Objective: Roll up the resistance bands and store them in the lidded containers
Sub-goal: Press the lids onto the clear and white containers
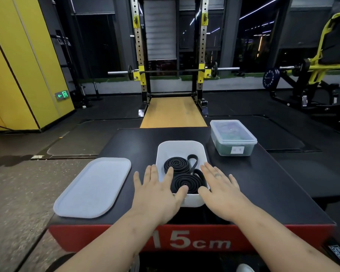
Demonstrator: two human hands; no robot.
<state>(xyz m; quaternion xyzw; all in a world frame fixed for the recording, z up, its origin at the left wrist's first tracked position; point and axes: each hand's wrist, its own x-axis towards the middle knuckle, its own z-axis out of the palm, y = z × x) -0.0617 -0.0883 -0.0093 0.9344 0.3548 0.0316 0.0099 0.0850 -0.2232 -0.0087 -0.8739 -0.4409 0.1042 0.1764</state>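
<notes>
An open white container (181,147) sits in the middle of a black-topped plyo box (263,183). Inside it lie two rolled black resistance bands, one at the back (177,163) and one at the front (185,183), with a loose loop trailing to the right. My left hand (158,191) hovers flat over the container's near-left corner, fingers spread, holding nothing. My right hand (221,190) is flat and spread at the container's near-right side, also holding nothing. The container's white lid (93,186) lies flat to the left.
A second, lidded translucent container (233,137) with coloured bands inside stands at the box's back right corner. The box's red front reads "15cm". Beyond are a squat rack with a barbell (173,71), a wooden platform and a yellow machine at the right.
</notes>
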